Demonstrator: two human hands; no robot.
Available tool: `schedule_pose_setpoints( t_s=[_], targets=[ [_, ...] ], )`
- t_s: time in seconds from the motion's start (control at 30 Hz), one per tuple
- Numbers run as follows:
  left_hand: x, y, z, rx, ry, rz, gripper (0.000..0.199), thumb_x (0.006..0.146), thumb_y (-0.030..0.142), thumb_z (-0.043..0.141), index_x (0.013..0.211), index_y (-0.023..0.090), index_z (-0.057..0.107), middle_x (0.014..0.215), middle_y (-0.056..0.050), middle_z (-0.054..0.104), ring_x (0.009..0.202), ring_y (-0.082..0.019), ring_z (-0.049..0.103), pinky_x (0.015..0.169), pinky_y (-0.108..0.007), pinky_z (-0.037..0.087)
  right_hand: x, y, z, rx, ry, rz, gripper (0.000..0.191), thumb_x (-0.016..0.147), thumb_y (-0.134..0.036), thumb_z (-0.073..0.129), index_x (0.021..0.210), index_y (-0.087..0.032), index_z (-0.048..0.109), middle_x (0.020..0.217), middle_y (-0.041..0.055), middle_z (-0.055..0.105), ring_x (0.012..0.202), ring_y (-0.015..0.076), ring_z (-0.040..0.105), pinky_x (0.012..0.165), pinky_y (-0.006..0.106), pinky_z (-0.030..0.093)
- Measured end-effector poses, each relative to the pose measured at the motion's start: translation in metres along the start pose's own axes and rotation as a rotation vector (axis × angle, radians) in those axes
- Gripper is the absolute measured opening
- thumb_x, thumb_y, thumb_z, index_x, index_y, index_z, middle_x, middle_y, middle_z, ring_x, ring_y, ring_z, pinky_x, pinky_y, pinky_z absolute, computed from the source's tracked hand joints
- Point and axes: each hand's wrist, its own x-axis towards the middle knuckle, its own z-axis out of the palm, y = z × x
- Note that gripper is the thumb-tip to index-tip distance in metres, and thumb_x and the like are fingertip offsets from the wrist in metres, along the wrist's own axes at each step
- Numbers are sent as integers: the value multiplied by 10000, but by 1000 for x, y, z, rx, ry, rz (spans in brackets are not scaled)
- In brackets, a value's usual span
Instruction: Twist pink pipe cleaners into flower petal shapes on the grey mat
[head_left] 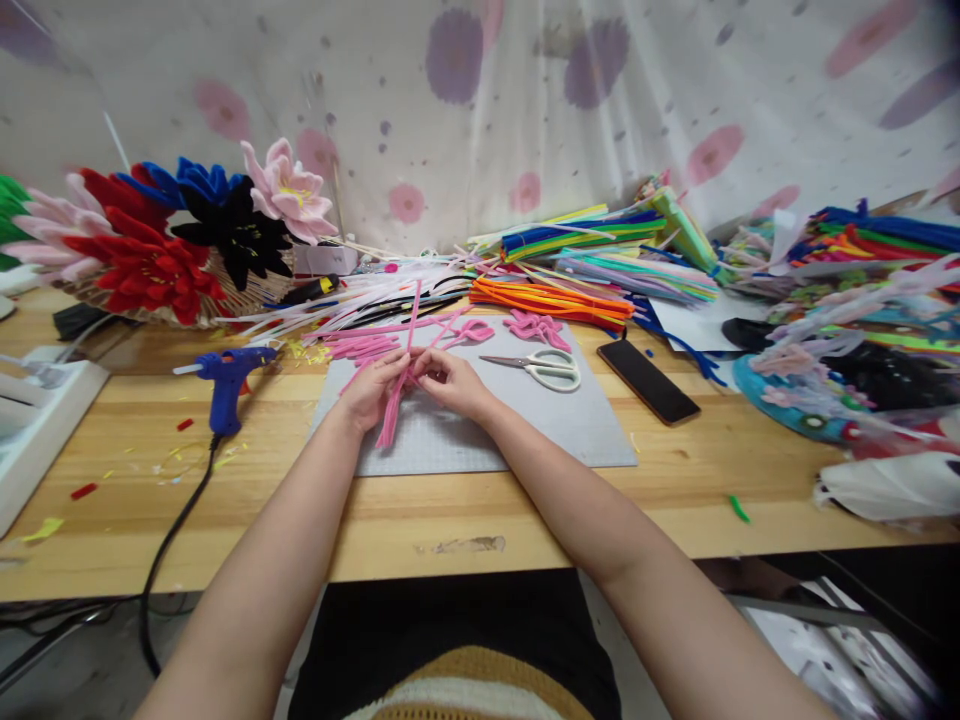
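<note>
Pink pipe cleaners (390, 412) are pinched in my left hand (372, 388), their lower ends hanging down toward me and one stem pointing away. My right hand (451, 382) meets it from the right, thumb and fingers closed at the same pink strands. Both hands are over a grey cutting mat (480, 440). Just beyond them lie a pink looped pipe-cleaner piece (471, 332), a folded pink cluster (535, 328) and a row of short pink pieces (363, 345). White-handled scissors (553, 370) rest on the mat right of my right hand.
A blue glue gun (227, 385) with a black cord stands at left, near fuzzy flowers (161, 270) in a basket. Orange pipe cleaners (551, 303) and other coloured bundles line the back. A phone (649, 380) lies right of the mat; bagged materials (885, 380) crowd the far right.
</note>
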Motion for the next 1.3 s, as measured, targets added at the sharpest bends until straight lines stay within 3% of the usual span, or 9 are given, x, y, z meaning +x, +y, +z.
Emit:
schedule_pose_setpoints(
  t_s=[0.2, 0.37, 0.57, 0.87, 1.0, 1.1, 1.3],
  targets=[
    [2, -2, 1, -61, -9, 14, 143, 721, 156, 630, 853, 130, 682, 745, -37, 671, 694, -103, 616, 643, -187, 476, 3, -6, 3, 240, -51, 93, 135, 703, -198, 547, 818, -175, 481, 757, -21, 534, 685, 88, 534, 687, 228, 435],
    [5, -1, 0, -153, 137, 118, 83, 719, 170, 656, 802, 173, 661, 839, -17, 687, 756, -115, 635, 714, -242, 501, 0, -17, 7, 347, -134, 288, 144, 779, -303, 510, 839, -182, 461, 619, -57, 508, 503, 59, 443, 508, 181, 358],
    [8, 3, -6, -149, 279, 234, 80, 738, 221, 657, 816, 205, 656, 889, 4, 691, 704, -68, 632, 736, -208, 506, -3, -18, -4, 442, -270, 477, 153, 741, -286, 539, 765, -136, 559, 578, -30, 548, 462, 46, 414, 446, 170, 283],
    [8, 7, -6, -151, 339, 225, 55, 761, 143, 616, 795, 152, 657, 787, -23, 698, 664, -80, 648, 677, -191, 523, -3, -4, -12, 702, -416, 505, 111, 716, -231, 539, 727, -123, 562, 505, -21, 515, 439, 60, 427, 448, 184, 300],
    [9, 9, -10, -150, 328, 247, 48, 766, 147, 611, 802, 156, 642, 783, -12, 689, 669, -77, 646, 684, -194, 520, -3, -8, -9, 595, -379, 451, 124, 726, -252, 532, 724, -130, 553, 515, -24, 523, 440, 58, 433, 448, 178, 295],
    [7, 13, -15, -109, 292, 272, 80, 763, 171, 617, 842, 160, 618, 815, -18, 681, 735, -98, 654, 730, -229, 519, -4, -12, -6, 407, -267, 398, 130, 739, -268, 518, 731, -141, 541, 539, -23, 551, 444, 59, 423, 454, 180, 296],
    [3, 8, -8, -30, 253, 175, 419, 681, 213, 704, 1056, 217, 515, 793, -10, 659, 715, -120, 651, 722, -278, 512, -4, -7, -6, -237, 44, 95, 178, 793, -289, 486, 734, -167, 600, 652, -3, 599, 622, 98, 495, 610, 218, 362]
  ],
)
